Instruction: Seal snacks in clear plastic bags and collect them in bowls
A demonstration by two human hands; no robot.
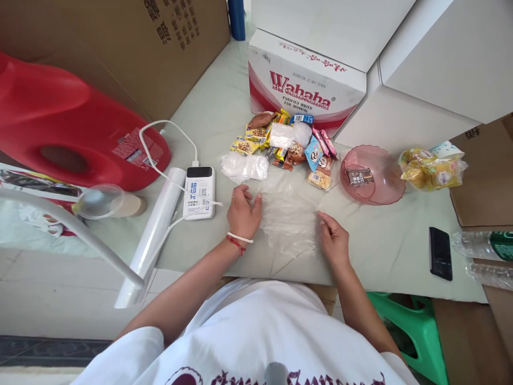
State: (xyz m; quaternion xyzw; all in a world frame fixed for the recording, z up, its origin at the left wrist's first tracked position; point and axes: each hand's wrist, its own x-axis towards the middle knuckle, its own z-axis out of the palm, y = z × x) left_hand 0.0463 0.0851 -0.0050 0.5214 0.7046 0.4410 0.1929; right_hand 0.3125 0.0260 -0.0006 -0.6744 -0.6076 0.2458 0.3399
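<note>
A thin clear plastic bag point(290, 222) lies spread and wrinkled on the table between my hands. At its left edge, my left hand point(243, 213) rests with its thumb apart from the bent fingers, the thumb close to the plastic. My right hand point(334, 238) is closed at the bag's right edge, thumb and forefinger pinching it. Just beyond my left hand are small wrapped white bundles point(245, 167). Farther back sits a pile of wrapped snacks point(296, 152). To the right stands a pink ribbed bowl point(387, 182) with one dark packet point(359, 177) in it.
Left of me are a white power bank point(199, 200) with cables, a plastic film roll point(160, 224), a cup point(128, 204) and a red jug point(100, 128). A Wahaha box point(306, 85) stands behind. Rightward are yellow packaged cakes point(433, 170), a phone point(440, 253) and bottles point(479, 245).
</note>
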